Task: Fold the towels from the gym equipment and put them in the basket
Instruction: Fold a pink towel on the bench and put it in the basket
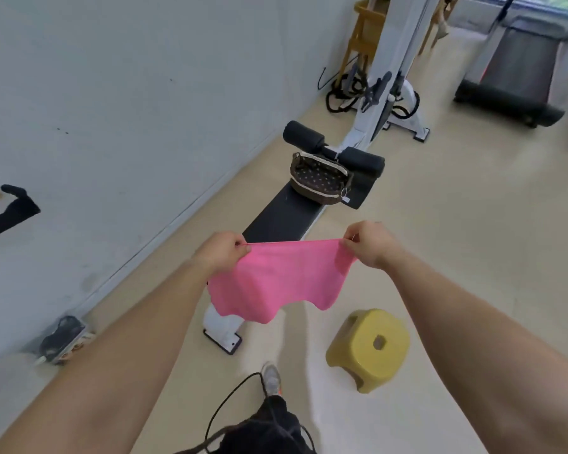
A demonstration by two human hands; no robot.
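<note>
Left hand: the left hand [222,253] pinches the left top corner of the towel, with its fingers curled around the cloth.
Right hand: the right hand [369,245] pinches the right top corner in the same way, and some cloth is bunched under its fingers.
Towel: the bright pink soft cloth towel [276,283] is spread in the air between the two hands. Its top edge is pulled straight, and its lower edge hangs loose and wavy. It hangs in front of the near end of the desk and hides that end.
Desk: the long, narrow black padded desk [282,217] of the gym machine runs away from the person, near the wall [112,93].
Basket: the brown woven oval basket [312,195], with a pale rim and a dark dotted lining, stands on the far end of the desk. It is just beside the black foam rollers [304,136].
Floor: a yellow plastic stool [369,345] with a hole in its seat stands on the beige floor [456,224], to the right of the near end of the desk.
Background: a white metal machine frame [397,60] rises behind the rollers. A grey treadmill [518,60] stands far to the right.
</note>
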